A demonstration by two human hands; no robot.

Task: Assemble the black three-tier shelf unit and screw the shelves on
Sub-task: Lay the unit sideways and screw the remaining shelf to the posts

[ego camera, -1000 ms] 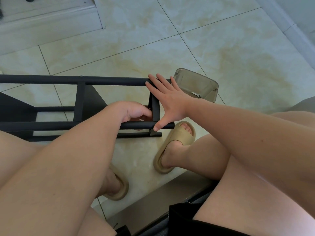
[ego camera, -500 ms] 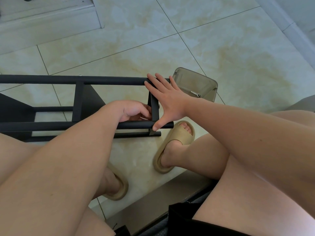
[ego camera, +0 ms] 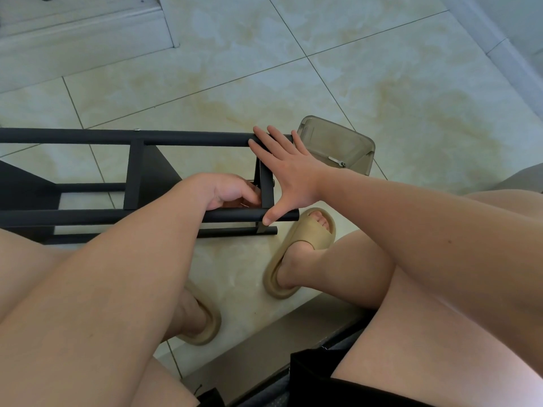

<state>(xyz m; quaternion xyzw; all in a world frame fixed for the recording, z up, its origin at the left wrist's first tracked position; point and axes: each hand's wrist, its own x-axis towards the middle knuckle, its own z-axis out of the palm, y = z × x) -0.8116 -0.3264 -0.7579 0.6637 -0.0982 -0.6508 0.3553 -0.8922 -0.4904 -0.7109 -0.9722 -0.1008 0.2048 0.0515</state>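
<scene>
Shelf frame (ego camera: 88,215) runs toward nine o'clock from my right hand (ego camera: 289,174), spread flat across its end. My left hand (ego camera: 227,192) curls inside; its grip I cannot tell.

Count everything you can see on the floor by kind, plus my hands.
Black shelf frame: 1
Translucent container: 1
Small metal tool in the container: 1
Tan slippers: 2
Hands: 2 (left hand, right hand)
Total: 7
</scene>
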